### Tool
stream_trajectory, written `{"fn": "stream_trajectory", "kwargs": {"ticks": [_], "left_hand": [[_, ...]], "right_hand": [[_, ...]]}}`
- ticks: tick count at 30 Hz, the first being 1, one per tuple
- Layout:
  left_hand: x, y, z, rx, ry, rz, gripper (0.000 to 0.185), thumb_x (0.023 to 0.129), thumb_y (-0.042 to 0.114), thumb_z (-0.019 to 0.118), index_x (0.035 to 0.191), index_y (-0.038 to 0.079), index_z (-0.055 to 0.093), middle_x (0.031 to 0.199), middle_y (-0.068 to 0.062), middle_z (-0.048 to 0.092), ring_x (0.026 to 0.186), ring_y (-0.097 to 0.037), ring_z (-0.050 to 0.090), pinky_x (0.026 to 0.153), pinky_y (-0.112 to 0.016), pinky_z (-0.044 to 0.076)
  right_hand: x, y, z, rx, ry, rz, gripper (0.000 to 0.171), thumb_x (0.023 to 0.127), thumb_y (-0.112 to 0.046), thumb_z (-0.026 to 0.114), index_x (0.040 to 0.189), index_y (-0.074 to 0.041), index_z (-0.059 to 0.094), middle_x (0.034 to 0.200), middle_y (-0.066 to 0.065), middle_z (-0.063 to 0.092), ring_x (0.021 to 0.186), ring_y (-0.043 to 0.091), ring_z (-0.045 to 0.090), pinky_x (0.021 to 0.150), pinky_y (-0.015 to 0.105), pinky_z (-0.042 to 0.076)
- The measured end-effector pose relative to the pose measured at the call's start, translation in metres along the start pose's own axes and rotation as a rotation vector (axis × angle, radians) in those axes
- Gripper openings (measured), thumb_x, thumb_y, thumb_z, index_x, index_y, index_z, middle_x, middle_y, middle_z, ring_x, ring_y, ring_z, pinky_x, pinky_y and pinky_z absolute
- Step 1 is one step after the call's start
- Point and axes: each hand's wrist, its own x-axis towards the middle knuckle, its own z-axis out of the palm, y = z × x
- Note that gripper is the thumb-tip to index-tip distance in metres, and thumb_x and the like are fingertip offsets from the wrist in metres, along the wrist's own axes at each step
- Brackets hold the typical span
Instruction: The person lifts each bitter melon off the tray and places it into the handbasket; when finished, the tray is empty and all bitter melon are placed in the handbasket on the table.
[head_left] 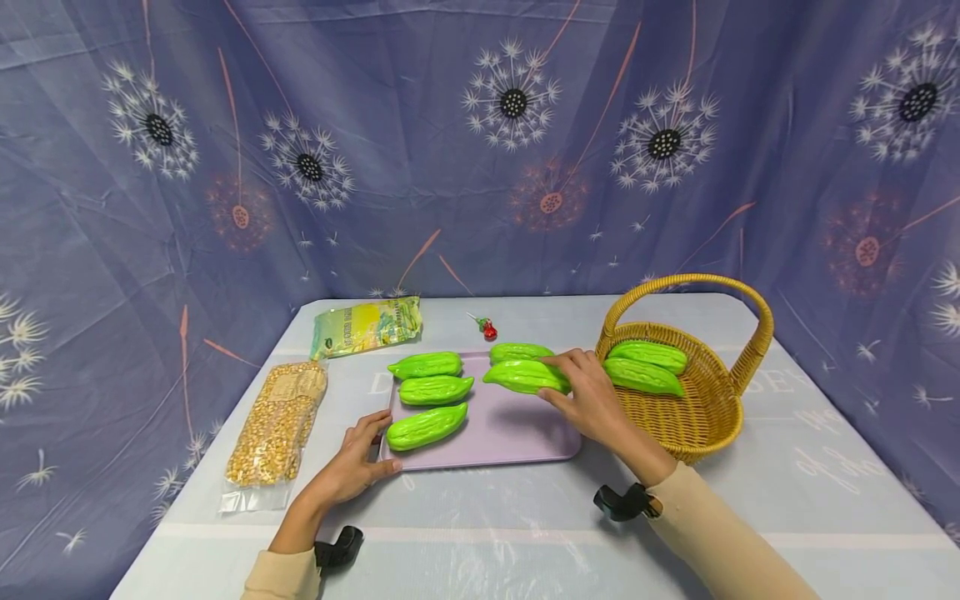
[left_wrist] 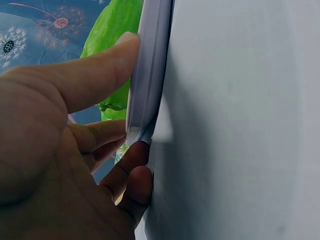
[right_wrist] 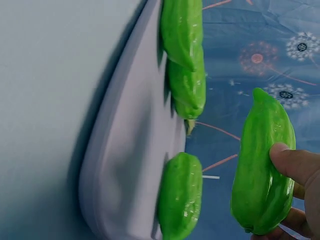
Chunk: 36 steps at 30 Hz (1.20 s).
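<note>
In the head view my right hand (head_left: 588, 396) pinches a green bitter melon (head_left: 525, 377) by its right end, above the tray's back right part. The right wrist view shows this held bitter melon (right_wrist: 263, 165) raised off the tray, thumb on its side and fingers behind. My left hand (head_left: 352, 462) grips the lilac tray (head_left: 510, 429) at its front left corner, thumb on the rim (left_wrist: 145, 75) and fingertips against the edge. Three bitter melons (head_left: 427, 427) lie on the tray's left side. Another bitter melon (head_left: 517, 352) rests at its back right, partly covered by the held one.
Right of the tray stands a wicker basket (head_left: 712, 408) with a tall handle; two bitter melons (head_left: 643, 375) lie inside. A clear bag of yellow kernels (head_left: 273, 425) lies at left, a yellow-green packet (head_left: 367, 327) behind it. A small red item (head_left: 489, 330) sits at the back.
</note>
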Motion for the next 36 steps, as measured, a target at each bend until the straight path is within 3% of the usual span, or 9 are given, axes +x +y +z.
{"fn": "stream_trajectory", "kwargs": {"ticks": [18,36], "left_hand": [[-0.001,0.0,0.001,-0.017,0.003,-0.013,0.077,0.082,0.024,0.072,0.145,0.005,0.032,0.15,-0.011,0.029,0.128,-0.033,0.035,0.101,-0.051,0.034],[-0.002,0.002,0.0,-0.025,0.005,-0.005,0.077,0.082,0.024,0.072,0.144,0.004,0.033,0.15,-0.012,0.03,0.128,-0.034,0.036,0.101,-0.051,0.035]], "right_hand": [[-0.013,0.006,-0.043,-0.014,0.018,-0.003,0.049,0.075,-0.022,0.079,0.119,-0.008,0.062,0.107,0.007,0.059,0.098,0.022,0.05,0.076,0.038,0.041],[-0.047,0.036,-0.088,-0.092,0.096,0.041,0.051,0.069,-0.011,0.081,0.117,-0.004,0.063,0.106,0.009,0.061,0.101,0.026,0.049,0.081,0.035,0.035]]}}
